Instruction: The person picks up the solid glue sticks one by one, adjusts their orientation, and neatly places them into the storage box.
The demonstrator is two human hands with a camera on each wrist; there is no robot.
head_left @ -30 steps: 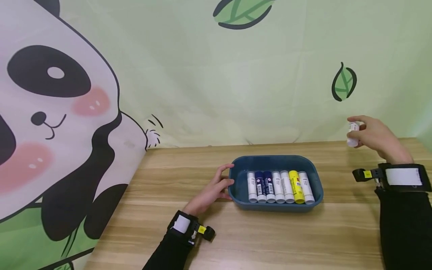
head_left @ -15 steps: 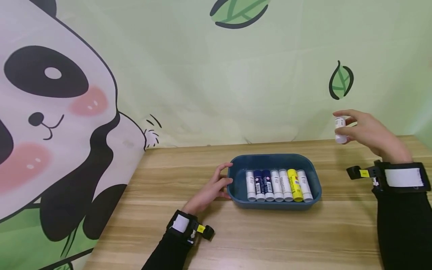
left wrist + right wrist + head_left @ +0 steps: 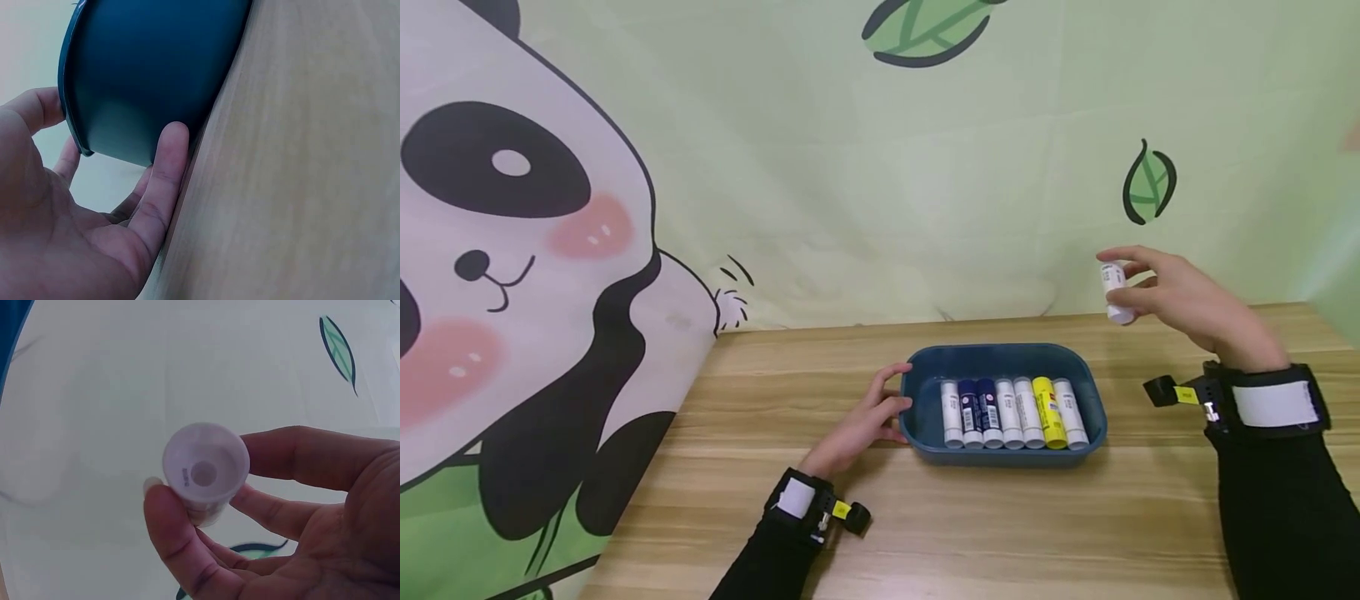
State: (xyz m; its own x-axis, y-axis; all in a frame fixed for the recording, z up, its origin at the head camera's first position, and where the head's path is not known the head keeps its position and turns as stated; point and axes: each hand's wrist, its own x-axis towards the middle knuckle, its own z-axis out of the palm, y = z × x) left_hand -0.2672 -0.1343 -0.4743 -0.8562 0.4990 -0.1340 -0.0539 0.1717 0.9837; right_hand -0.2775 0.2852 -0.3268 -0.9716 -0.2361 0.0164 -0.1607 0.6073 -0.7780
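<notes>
My right hand (image 3: 1191, 304) holds a white glue stick (image 3: 1114, 293) in the air, to the right of and behind a dark blue plastic bin (image 3: 992, 457). Thumb and fingers pinch its sides; the right wrist view shows the round recessed end of the glue stick (image 3: 203, 462). In the bin lies a row of glue sticks: several white ones (image 3: 951, 414), two navy ones (image 3: 970, 414) and a yellow one (image 3: 1049, 412). At the bin's left end my left hand (image 3: 857, 429) touches the wall and rim with spread fingers, as the left wrist view shows against the bin (image 3: 150, 69).
The bin stands on a wood-grain table (image 3: 985, 533). Behind the table hangs a pale green cloth (image 3: 820, 183) printed with leaves and a large panda (image 3: 520, 233). Each wrist wears a black strap with a small camera (image 3: 1161, 391).
My right hand has carried the white glue stick leftward toward the bin, and the glue stick now leans slightly. The left hand stays at the bin's left end. The head view has shifted slightly.
</notes>
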